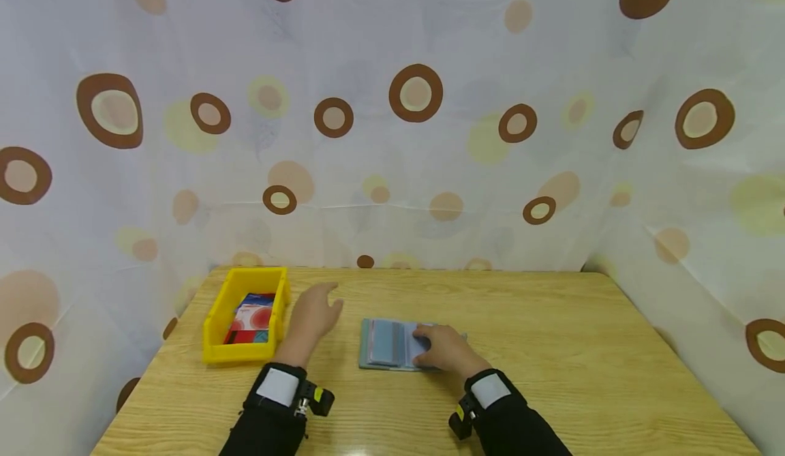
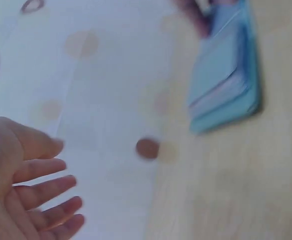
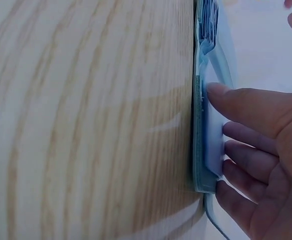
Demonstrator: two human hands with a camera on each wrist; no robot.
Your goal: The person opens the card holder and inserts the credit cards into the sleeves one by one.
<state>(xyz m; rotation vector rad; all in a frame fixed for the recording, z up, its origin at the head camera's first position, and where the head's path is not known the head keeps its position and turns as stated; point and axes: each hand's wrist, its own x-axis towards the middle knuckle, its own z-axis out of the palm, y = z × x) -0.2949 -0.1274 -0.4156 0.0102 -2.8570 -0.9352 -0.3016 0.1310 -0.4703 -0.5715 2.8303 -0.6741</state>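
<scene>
card booklet (image 1: pixel 386 344) looks light, floppy-paged, maybe slippery; best held by stiffer cover edge (image 1: pixel 364 347). left hand (image 1: pixel 313 315): fingers spread, empty. right hand (image 1: pixel 452 350): fingers relaxed, touching right page (image 1: pixel 411 345).

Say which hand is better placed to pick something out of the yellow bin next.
Likely the left hand: it holds nothing and is right beside the yellow bin. The right hand is farther away and touches the open booklet.
</scene>
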